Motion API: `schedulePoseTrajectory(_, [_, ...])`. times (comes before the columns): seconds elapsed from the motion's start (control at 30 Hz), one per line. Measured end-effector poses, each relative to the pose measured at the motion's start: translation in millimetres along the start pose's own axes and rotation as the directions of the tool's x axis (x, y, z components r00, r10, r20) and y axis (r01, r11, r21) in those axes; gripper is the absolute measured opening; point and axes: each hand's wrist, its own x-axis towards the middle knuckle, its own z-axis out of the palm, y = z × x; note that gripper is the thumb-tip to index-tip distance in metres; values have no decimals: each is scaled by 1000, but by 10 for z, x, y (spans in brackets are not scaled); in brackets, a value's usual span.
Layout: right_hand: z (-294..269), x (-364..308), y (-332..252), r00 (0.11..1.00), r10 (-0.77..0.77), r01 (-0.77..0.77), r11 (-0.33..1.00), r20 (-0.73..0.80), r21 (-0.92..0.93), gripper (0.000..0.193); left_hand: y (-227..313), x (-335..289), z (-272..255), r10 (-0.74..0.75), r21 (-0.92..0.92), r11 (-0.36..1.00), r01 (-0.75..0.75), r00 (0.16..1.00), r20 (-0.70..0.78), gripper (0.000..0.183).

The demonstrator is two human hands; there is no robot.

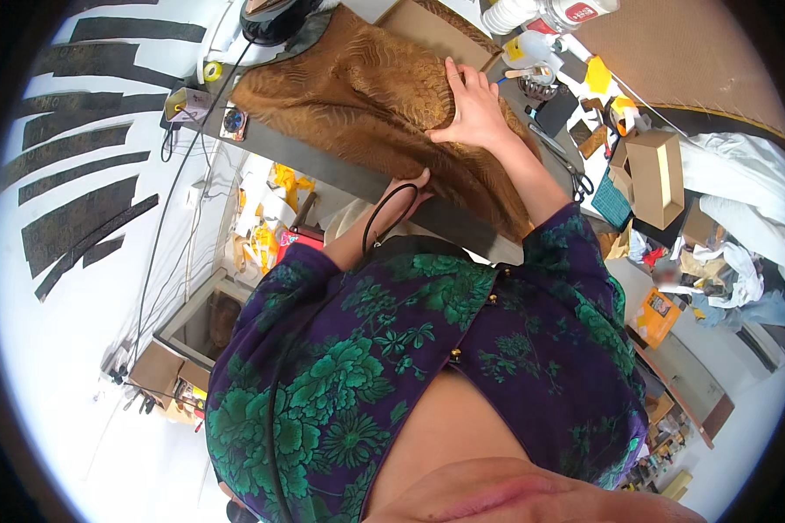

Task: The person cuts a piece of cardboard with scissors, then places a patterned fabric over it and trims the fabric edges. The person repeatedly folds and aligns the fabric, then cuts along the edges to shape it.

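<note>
A large brown cloth with a wavy raised pattern lies over the dark table and hangs past its near edge in folds. My right hand rests on top of it, fingers spread and thumb stretched to the left. At the cloth's near edge, my left hand has hold of the fabric; its thumb side shows, and most of its fingers are hidden by the folds. A black cord loops by my left wrist.
Scissors lie right of the cloth, near a green cutting mat and an open cardboard box. A clear bottle stands at the back. A dark cable runs down the left. Beneath the table is a red object.
</note>
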Motion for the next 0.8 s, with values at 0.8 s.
schedulePoseTrajectory(0.8, [-1959, -334, -513, 879, 57, -33, 998, -473, 58, 113, 962, -455, 674, -30, 71, 997, -16, 797, 603, 71])
